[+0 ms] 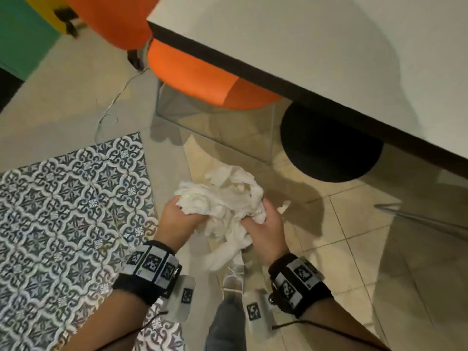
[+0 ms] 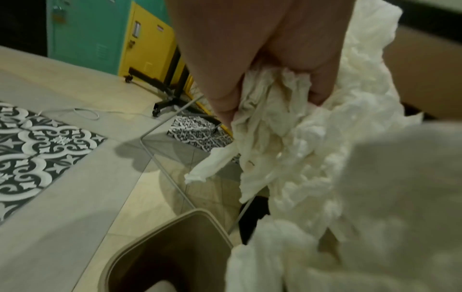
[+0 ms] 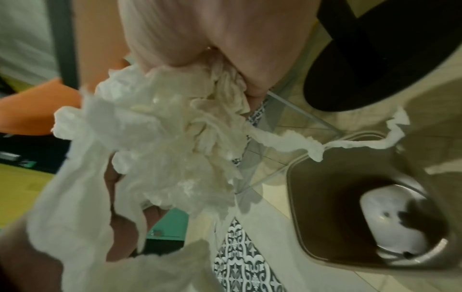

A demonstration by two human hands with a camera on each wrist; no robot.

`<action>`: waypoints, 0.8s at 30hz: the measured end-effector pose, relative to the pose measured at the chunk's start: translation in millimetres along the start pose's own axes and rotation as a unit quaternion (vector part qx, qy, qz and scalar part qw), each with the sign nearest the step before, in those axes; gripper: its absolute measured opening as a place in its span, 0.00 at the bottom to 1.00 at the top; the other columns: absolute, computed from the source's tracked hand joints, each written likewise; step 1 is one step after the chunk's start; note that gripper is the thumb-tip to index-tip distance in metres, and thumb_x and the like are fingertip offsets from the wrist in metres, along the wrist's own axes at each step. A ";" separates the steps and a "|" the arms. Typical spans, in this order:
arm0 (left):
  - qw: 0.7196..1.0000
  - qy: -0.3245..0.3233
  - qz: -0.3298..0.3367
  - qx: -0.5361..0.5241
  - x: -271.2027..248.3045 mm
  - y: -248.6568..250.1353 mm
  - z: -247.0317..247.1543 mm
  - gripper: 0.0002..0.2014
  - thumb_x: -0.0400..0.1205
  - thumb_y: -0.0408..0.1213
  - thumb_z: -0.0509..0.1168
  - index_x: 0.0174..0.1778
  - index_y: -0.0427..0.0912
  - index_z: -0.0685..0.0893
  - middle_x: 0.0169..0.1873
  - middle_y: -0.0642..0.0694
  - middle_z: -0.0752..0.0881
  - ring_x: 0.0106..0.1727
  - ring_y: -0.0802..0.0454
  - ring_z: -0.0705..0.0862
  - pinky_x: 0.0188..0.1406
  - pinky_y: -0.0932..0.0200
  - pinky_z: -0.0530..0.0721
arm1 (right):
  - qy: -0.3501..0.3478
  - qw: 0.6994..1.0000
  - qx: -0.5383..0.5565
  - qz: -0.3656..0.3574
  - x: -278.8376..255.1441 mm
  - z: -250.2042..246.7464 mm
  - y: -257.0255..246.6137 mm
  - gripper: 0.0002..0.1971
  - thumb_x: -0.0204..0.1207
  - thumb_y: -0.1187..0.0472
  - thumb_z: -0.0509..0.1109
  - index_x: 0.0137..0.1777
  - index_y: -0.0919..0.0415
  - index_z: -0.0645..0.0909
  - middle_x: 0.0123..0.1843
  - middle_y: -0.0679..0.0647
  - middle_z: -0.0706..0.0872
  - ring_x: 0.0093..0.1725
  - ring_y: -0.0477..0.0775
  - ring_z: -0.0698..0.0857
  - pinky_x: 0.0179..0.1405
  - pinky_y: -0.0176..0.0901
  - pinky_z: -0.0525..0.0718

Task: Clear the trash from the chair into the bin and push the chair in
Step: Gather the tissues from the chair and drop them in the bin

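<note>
Bunching tissue wad [image 1: 222,206], both grips, seemingly above bin [image 3: 350,207]

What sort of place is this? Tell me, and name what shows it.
Probably a shared office or break area: a white table with orange chairs tucked under it, teal and yellow lockers, and patterned floor tiles.

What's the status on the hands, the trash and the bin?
Left hand and right hand both grip the crumpled paper. Open bin sits below. Nothing blocking.
</note>
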State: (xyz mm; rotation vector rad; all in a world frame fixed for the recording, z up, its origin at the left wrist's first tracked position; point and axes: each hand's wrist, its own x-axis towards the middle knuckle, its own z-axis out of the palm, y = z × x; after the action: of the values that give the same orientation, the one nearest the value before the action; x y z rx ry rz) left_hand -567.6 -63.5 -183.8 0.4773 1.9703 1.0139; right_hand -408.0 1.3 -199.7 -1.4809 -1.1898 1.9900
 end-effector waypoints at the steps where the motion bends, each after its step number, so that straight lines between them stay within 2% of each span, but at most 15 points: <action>1: 1.000 -0.008 0.001 0.004 6.3 -6.2 4.7 0.18 0.67 0.10 0.68 0.46 0.35 0.84 0.32 0.56 0.85 0.30 0.72 0.84 0.31 0.81 0.78 | 0.013 1.000 -0.007 0.011 8.7 0.2 8.6 0.20 0.72 0.76 0.70 0.55 0.50 0.83 0.51 0.46 0.90 0.53 0.45 0.89 0.52 0.39 0.86; 3: 0.999 -0.025 -0.012 0.020 20.5 -22.9 15.8 0.19 0.68 0.13 0.69 0.48 0.39 0.83 0.36 0.53 0.84 0.34 0.71 0.84 0.32 0.83 0.77 | 0.036 0.998 -0.032 0.036 26.1 -2.1 28.3 0.18 0.73 0.74 0.70 0.60 0.57 0.82 0.53 0.51 0.90 0.56 0.52 0.88 0.56 0.48 0.87; 4: 0.999 -0.028 -0.024 0.022 29.0 -33.4 22.0 0.18 0.69 0.16 0.70 0.48 0.41 0.83 0.39 0.51 0.86 0.39 0.65 0.85 0.34 0.82 0.77 | 0.041 0.997 -0.048 0.047 34.8 -4.0 38.7 0.18 0.73 0.72 0.71 0.60 0.57 0.81 0.53 0.52 0.90 0.56 0.54 0.88 0.57 0.50 0.86; 6: 0.996 -0.045 -0.060 0.045 49.5 -60.1 34.2 0.15 0.71 0.24 0.71 0.51 0.41 0.83 0.48 0.46 0.87 0.49 0.55 0.83 0.40 0.73 0.78 | 0.038 0.994 -0.080 0.064 49.5 -8.5 57.9 0.16 0.74 0.69 0.71 0.60 0.55 0.80 0.53 0.52 0.89 0.56 0.53 0.87 0.57 0.50 0.85; 8: 0.988 -0.084 -0.083 0.103 65.6 -83.6 44.3 0.18 0.73 0.31 0.71 0.59 0.40 0.82 0.55 0.48 0.85 0.55 0.54 0.82 0.47 0.67 0.74 | 0.033 0.991 -0.100 0.082 64.8 -12.8 77.2 0.16 0.75 0.67 0.72 0.62 0.56 0.79 0.56 0.54 0.88 0.56 0.53 0.86 0.58 0.49 0.84; 10: 0.978 -0.129 -0.102 0.128 75.9 -97.5 50.3 0.23 0.75 0.33 0.71 0.66 0.41 0.78 0.60 0.48 0.82 0.61 0.52 0.79 0.55 0.64 0.73 | 0.039 0.987 -0.103 0.113 79.2 -15.8 93.2 0.17 0.74 0.66 0.73 0.63 0.59 0.80 0.57 0.55 0.88 0.56 0.54 0.87 0.59 0.50 0.84; 12: 0.967 -0.159 -0.119 0.163 83.6 -111.8 53.0 0.30 0.73 0.41 0.73 0.71 0.41 0.74 0.64 0.45 0.80 0.66 0.48 0.77 0.66 0.57 0.74 | 0.042 0.984 -0.091 0.149 92.4 -19.0 108.9 0.19 0.74 0.66 0.72 0.65 0.60 0.80 0.58 0.56 0.88 0.58 0.57 0.87 0.62 0.56 0.84; 13: 0.960 -0.167 -0.127 0.186 86.7 -118.6 53.2 0.37 0.68 0.51 0.74 0.72 0.43 0.72 0.66 0.44 0.78 0.68 0.45 0.77 0.70 0.51 0.74 | 0.041 0.982 -0.079 0.167 97.3 -20.3 114.4 0.19 0.74 0.65 0.72 0.65 0.61 0.81 0.59 0.57 0.88 0.58 0.58 0.87 0.63 0.58 0.83; 14: 0.953 -0.173 -0.140 0.208 89.8 -125.3 53.1 0.46 0.60 0.60 0.73 0.74 0.44 0.70 0.67 0.43 0.77 0.69 0.42 0.76 0.70 0.46 0.74 | 0.036 0.980 -0.072 0.183 102.3 -21.4 120.1 0.19 0.74 0.65 0.72 0.65 0.62 0.81 0.60 0.58 0.88 0.59 0.59 0.87 0.64 0.58 0.82; 15: 0.943 -0.180 -0.157 0.233 93.5 -134.4 52.1 0.52 0.56 0.65 0.70 0.75 0.46 0.67 0.68 0.42 0.76 0.70 0.41 0.76 0.70 0.43 0.75 | 0.020 0.978 -0.072 0.195 104.8 -21.6 122.6 0.18 0.75 0.65 0.72 0.65 0.63 0.81 0.60 0.59 0.88 0.60 0.61 0.86 0.64 0.56 0.82; 17: 0.929 -0.189 -0.174 0.265 95.9 -143.7 52.3 0.51 0.60 0.59 0.73 0.78 0.46 0.61 0.71 0.40 0.71 0.71 0.39 0.73 0.70 0.43 0.74 | -0.019 0.975 -0.073 0.208 107.2 -21.4 123.7 0.19 0.75 0.63 0.72 0.66 0.63 0.79 0.59 0.56 0.88 0.60 0.61 0.86 0.60 0.50 0.83; 19: 0.929 -0.191 -0.161 0.274 94.9 -142.5 54.6 0.47 0.68 0.49 0.75 0.80 0.47 0.56 0.73 0.39 0.66 0.72 0.39 0.71 0.70 0.47 0.73 | -0.041 0.971 -0.081 0.221 107.0 -20.5 122.9 0.20 0.76 0.60 0.73 0.66 0.55 0.73 0.60 0.48 0.84 0.59 0.54 0.84 0.58 0.45 0.81; 21: 0.924 -0.201 -0.147 0.290 94.1 -144.7 60.6 0.47 0.71 0.46 0.74 0.81 0.49 0.53 0.73 0.38 0.62 0.73 0.39 0.69 0.69 0.50 0.72 | -0.045 0.965 -0.104 0.238 107.0 -18.2 123.9 0.33 0.70 0.51 0.77 0.73 0.47 0.65 0.67 0.45 0.78 0.65 0.52 0.79 0.66 0.48 0.75; 23: 0.921 -0.209 -0.129 0.300 93.7 -145.1 67.1 0.46 0.72 0.47 0.73 0.81 0.51 0.53 0.75 0.38 0.59 0.75 0.38 0.66 0.71 0.50 0.69 | -0.042 0.957 -0.128 0.258 108.6 -16.2 127.3 0.52 0.60 0.42 0.78 0.82 0.43 0.54 0.79 0.47 0.68 0.74 0.55 0.74 0.74 0.58 0.71; 24: 0.921 -0.216 -0.121 0.302 93.2 -143.6 70.6 0.44 0.72 0.48 0.73 0.80 0.53 0.54 0.77 0.38 0.57 0.77 0.39 0.64 0.72 0.49 0.68 | -0.044 0.955 -0.140 0.258 109.8 -16.5 128.8 0.55 0.58 0.40 0.77 0.83 0.41 0.50 0.82 0.48 0.64 0.76 0.56 0.72 0.75 0.60 0.70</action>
State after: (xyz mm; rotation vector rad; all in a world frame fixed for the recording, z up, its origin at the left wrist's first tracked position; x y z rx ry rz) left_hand -556.4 -55.8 -368.5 0.7003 1.8420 0.1014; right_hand -411.0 14.6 -369.2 -2.0339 -1.2580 2.3068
